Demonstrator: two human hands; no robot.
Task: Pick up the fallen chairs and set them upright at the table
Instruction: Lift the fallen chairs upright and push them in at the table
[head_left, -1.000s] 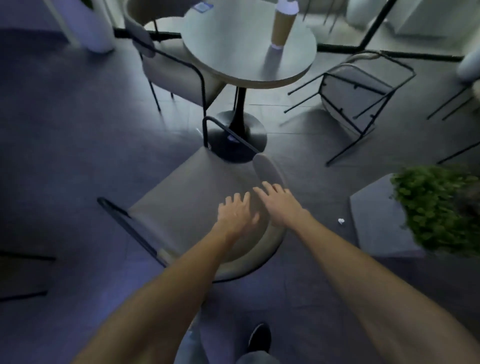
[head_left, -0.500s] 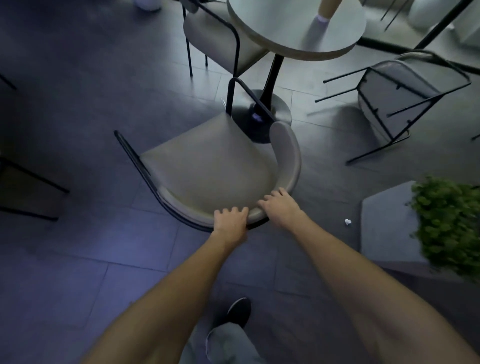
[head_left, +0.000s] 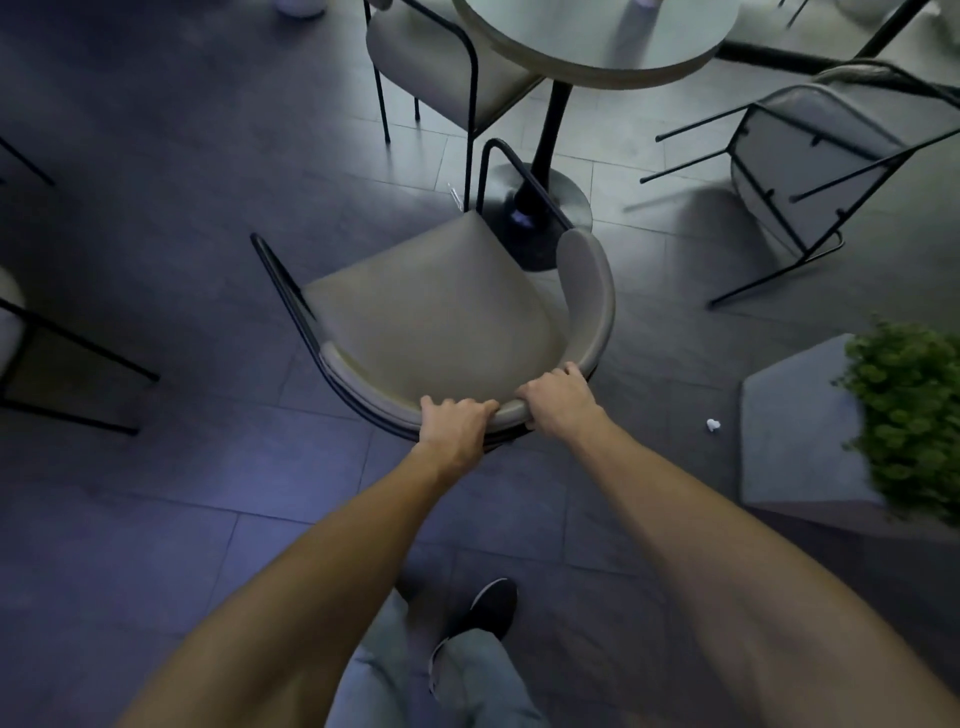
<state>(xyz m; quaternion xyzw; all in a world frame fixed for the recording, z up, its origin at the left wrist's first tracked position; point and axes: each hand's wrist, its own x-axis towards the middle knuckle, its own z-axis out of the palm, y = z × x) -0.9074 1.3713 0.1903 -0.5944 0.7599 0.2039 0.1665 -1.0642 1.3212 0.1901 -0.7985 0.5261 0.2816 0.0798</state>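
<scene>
- Backrest of the near chair (head_left: 431, 312) serves as the handle: its curved padded rim faces the person, so both hands take it from above, side by side, which I judge gives leverage to level the seat and steer it
- Left hand (head_left: 454, 426) has its fingers curled over the rim's top edge, wrapping it; the thumb is hidden
- Right hand (head_left: 561, 400) grips the same rim just beside it, fingers hooked over toward the seat
- Near chair sits on the floor just before the pedestal base of the round worktop (head_left: 623, 78), seat facing up; whether all its legs are down I cannot tell
- Second chair (head_left: 810, 156) lies tipped over on the floor off the worktop's right edge, legs pointing left, untouched and probably the next job
- Third chair (head_left: 441, 67) stands upright at the worktop's left edge
</scene>
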